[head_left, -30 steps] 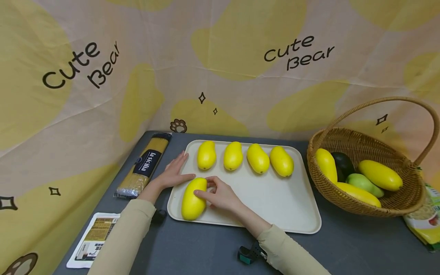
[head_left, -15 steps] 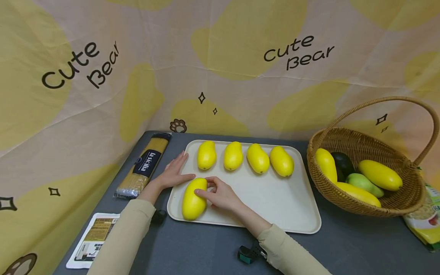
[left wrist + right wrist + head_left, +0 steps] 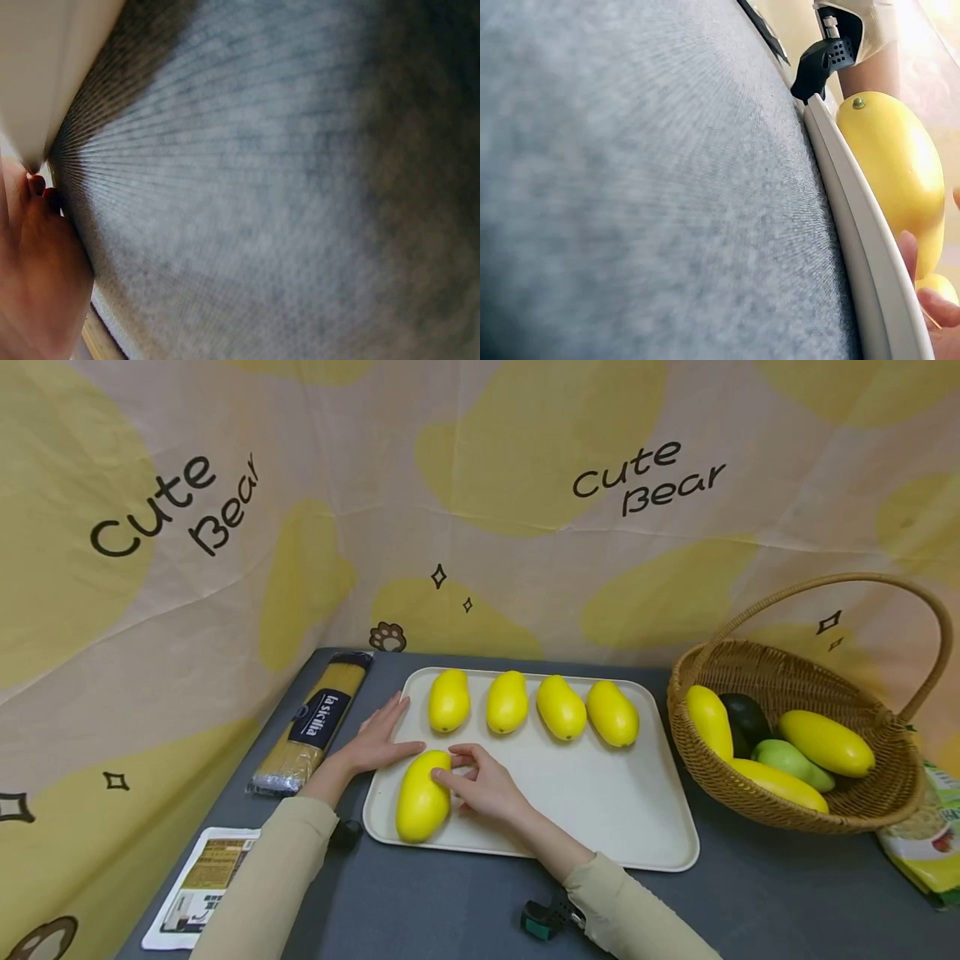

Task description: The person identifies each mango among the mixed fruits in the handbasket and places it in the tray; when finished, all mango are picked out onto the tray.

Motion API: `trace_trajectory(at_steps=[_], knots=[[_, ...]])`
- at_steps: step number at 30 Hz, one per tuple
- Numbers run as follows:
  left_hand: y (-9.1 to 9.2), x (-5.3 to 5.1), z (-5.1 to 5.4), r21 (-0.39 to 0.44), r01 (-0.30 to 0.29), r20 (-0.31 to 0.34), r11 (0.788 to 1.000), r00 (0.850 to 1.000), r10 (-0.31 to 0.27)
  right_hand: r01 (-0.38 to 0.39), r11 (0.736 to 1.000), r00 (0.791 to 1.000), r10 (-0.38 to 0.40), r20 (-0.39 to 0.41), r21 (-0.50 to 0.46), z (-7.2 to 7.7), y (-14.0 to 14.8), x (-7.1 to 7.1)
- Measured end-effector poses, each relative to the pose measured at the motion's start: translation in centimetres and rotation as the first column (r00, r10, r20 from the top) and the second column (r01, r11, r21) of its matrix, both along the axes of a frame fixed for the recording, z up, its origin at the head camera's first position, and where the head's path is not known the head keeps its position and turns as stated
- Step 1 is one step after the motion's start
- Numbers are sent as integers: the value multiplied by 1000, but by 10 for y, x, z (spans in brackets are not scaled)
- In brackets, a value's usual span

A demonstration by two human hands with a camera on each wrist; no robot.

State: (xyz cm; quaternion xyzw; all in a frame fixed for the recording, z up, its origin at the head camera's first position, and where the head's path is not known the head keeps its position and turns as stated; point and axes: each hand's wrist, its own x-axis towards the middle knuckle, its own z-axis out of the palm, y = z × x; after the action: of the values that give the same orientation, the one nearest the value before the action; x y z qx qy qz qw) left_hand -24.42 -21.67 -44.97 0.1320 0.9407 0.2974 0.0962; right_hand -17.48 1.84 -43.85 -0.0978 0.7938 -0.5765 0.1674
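A yellow mango-like fruit (image 3: 422,797) lies lengthwise at the front left of the white tray (image 3: 570,810); it also shows in the right wrist view as a large yellow fruit (image 3: 900,165). My right hand (image 3: 486,787) holds its upper right side, thumb on top and fingers bent at its far end. Spread over the tray's left rim, my left hand (image 3: 378,741) has its thumb pointing at the fruit's top. Across the back of the tray lie several similar fruits (image 3: 507,702) in a row. In the left wrist view only part of a hand (image 3: 45,277) shows.
Right of the tray stands a wicker basket (image 3: 795,672) with yellow fruits, a green one and a dark one. A pasta pack (image 3: 321,714) and a white packet (image 3: 197,889) lie left. Behind the basket is a yellow-green bag (image 3: 926,835). Patterned cloth hangs behind.
My right thumb has slid slightly right on the front fruit, toward its edge. The left hand and the fruits have not visibly moved on the tray.
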Motion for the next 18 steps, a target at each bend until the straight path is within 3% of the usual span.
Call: trace_trajectory(at_steps=[5, 8, 14, 18], knots=[[2, -1, -1, -11, -6, 5, 1000, 1000, 6, 129, 982, 991, -134, -28, -140, 1, 10, 3], [3, -2, -1, -5, -2, 5, 1000, 1000, 2, 161, 964, 984, -173, -40, -213, 6, 21, 4], [2, -2, -1, 4, 11, -4, 1000, 1000, -11, 125, 959, 992, -124, 21, -253, 31, 55, 9], [2, -2, -1, -1, 14, -10, 1000, 1000, -14, 57, 976, 998, -59, -6, -209, 54, 85, 16]])
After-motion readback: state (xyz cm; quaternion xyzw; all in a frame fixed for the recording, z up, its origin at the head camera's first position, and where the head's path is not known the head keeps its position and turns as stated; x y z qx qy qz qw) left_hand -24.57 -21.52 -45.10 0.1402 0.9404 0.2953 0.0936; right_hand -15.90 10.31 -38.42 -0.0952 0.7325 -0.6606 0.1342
